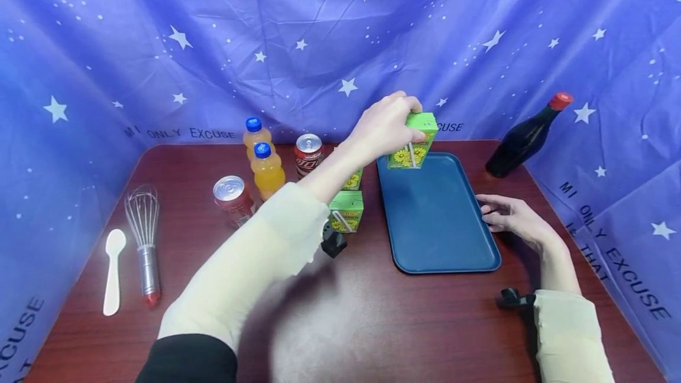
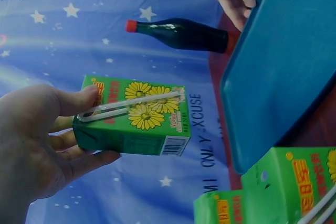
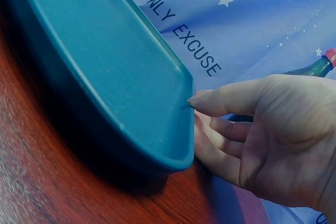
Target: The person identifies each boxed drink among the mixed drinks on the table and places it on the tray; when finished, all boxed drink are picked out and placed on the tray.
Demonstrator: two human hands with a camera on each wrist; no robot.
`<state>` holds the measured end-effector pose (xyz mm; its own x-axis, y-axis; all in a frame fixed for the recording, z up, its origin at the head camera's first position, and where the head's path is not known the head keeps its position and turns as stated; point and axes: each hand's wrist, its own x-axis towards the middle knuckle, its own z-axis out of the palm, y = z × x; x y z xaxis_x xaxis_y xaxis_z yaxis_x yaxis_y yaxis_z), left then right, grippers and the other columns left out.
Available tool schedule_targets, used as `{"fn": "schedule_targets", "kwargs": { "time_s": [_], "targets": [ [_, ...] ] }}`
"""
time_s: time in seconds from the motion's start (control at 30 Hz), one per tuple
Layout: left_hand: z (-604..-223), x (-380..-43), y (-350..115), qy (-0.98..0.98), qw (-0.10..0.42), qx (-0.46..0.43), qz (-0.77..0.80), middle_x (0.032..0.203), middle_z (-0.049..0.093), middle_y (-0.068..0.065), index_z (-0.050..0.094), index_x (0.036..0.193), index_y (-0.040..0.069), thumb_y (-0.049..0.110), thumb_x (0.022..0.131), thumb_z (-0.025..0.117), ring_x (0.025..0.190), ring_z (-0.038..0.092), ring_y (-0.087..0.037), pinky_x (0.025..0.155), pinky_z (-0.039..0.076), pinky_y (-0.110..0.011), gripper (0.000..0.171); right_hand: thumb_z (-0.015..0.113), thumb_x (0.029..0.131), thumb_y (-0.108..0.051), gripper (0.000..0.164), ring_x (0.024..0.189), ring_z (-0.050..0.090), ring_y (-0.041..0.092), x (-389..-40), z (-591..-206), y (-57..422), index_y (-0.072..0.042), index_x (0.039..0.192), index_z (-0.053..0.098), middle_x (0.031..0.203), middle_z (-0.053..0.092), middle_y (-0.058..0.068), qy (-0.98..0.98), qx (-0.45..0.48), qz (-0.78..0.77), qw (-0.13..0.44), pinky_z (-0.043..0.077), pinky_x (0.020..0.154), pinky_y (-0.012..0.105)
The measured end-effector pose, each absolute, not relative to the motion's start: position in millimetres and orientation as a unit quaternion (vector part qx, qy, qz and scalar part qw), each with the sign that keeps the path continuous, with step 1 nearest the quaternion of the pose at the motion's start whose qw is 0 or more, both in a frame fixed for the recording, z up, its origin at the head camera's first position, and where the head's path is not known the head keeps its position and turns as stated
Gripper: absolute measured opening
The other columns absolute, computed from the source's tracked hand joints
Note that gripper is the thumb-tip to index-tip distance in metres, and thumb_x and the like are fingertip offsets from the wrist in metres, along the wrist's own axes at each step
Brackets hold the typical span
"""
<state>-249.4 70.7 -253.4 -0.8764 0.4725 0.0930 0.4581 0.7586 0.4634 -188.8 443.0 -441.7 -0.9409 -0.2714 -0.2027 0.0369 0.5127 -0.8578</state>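
My left hand (image 1: 387,123) grips a green drink carton (image 1: 407,155) by its upper end, holding it over the far left corner of the blue tray (image 1: 441,217). Yellow flowers and a white straw show on the carton's face in the left wrist view, thumb on one side and fingers on the other. At the tray's right edge, my right hand (image 1: 513,217) pinches the rim, its thumb tip (image 3: 199,100) on top and its fingers against the outside. Left of the tray stand two more green cartons, the nearer carton (image 1: 346,213) in front of another (image 1: 353,179), partly hidden by my left arm.
Two orange juice bottles (image 1: 268,173), a red can (image 1: 233,197) and a second can (image 1: 308,155) stand left of the cartons. A whisk (image 1: 146,241) and a white spoon (image 1: 112,270) lie far left. A dark bottle with a red cap (image 1: 524,140) stands behind the right hand.
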Motion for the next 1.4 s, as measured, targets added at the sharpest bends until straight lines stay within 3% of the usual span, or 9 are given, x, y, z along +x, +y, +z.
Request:
{"fn": "schedule_targets", "kwargs": {
  "time_s": [0.4, 0.77, 1.4],
  "targets": [
    [-291, -279, 97, 0.944, 0.033, 0.205, 0.256, 0.136, 0.060, 0.000, 0.061, 0.140, 0.016, 0.036, 0.094, 0.076, 0.125, 0.057, -0.015, 0.107, 0.049, -0.033, 0.052, 0.060, 0.103, -0.010, 0.058, 0.090, 0.069, 0.003, -189, -440, 442, 0.010, 0.152, 0.035, 0.105, 0.068, -0.006, 0.857, -0.067, -0.485, 0.162, 0.063, 0.076, 0.027],
    [-327, -289, 121, 0.946, 0.045, 0.187, 0.260, 0.135, 0.059, -0.001, 0.060, 0.139, 0.014, 0.030, 0.094, 0.077, 0.127, 0.057, -0.017, 0.108, 0.049, -0.029, 0.050, 0.059, 0.104, -0.009, 0.058, 0.088, 0.070, 0.005, -189, -441, 444, 0.010, 0.152, 0.035, 0.105, 0.068, -0.006, 0.858, -0.066, -0.482, 0.162, 0.063, 0.076, 0.026],
    [-344, -297, 131, 0.950, 0.048, 0.188, 0.246, 0.136, 0.060, 0.000, 0.061, 0.138, 0.015, 0.030, 0.092, 0.079, 0.129, 0.056, -0.016, 0.109, 0.048, -0.028, 0.051, 0.061, 0.102, -0.007, 0.059, 0.089, 0.069, 0.003, -191, -440, 442, 0.011, 0.152, 0.035, 0.105, 0.067, -0.006, 0.854, -0.062, -0.490, 0.164, 0.062, 0.076, 0.024]
  ]
}}
